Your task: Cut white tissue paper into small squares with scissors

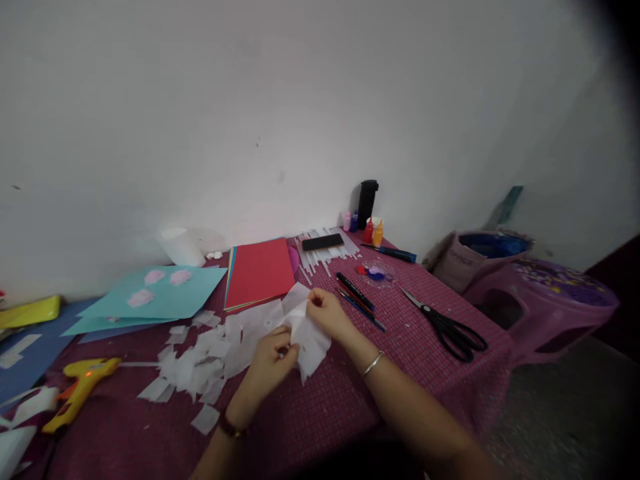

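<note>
White ppr (301, 328) btwn my hands, on near side of red ppr (263, 270); R hand (327, 313) pinching its upper edge, L hand (270, 360) curled over it, can't tell if pinching.

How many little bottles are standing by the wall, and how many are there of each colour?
Pink bottle: 1
Dark blue bottle: 1
Red bottle: 1
Yellow-orange bottle: 1
Total: 4
</note>
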The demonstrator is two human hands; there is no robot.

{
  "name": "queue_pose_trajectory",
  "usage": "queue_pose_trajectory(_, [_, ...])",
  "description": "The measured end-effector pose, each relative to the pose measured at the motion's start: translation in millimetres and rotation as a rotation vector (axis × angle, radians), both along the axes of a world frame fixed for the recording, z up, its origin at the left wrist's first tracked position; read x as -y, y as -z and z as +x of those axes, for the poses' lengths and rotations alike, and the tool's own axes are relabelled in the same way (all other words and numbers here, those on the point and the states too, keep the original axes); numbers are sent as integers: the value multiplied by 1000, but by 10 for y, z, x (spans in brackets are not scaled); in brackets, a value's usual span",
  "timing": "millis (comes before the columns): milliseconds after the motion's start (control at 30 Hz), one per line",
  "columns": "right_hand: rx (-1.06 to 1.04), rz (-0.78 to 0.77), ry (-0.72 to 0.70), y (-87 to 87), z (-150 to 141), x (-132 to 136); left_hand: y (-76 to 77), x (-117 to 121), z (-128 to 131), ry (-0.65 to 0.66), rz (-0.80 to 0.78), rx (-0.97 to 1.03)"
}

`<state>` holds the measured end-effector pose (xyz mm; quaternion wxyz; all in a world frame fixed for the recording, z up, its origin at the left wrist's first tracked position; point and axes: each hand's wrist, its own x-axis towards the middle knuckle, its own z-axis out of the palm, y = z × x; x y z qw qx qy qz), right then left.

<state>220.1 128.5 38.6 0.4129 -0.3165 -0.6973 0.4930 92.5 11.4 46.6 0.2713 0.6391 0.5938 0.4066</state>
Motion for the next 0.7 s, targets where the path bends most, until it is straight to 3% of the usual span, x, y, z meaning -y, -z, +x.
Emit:
queue_pose_trajectory(267, [-47,-79,-244,-70,-41,158,25,-136,-114,-311,-63,214])
queue_pose_trajectory(367, [-40,-60,-278,-81,-56,184,11,-179,-129,-360,-50,221])
queue_pose_trajectory(467, [-19,-35,-236,-64,-52,157,0,-175,-137,-363,-48,213])
queue_pose_trajectory(700, [77,26,8,63,-31,8,-66,-98,-138,-377,-62,178])
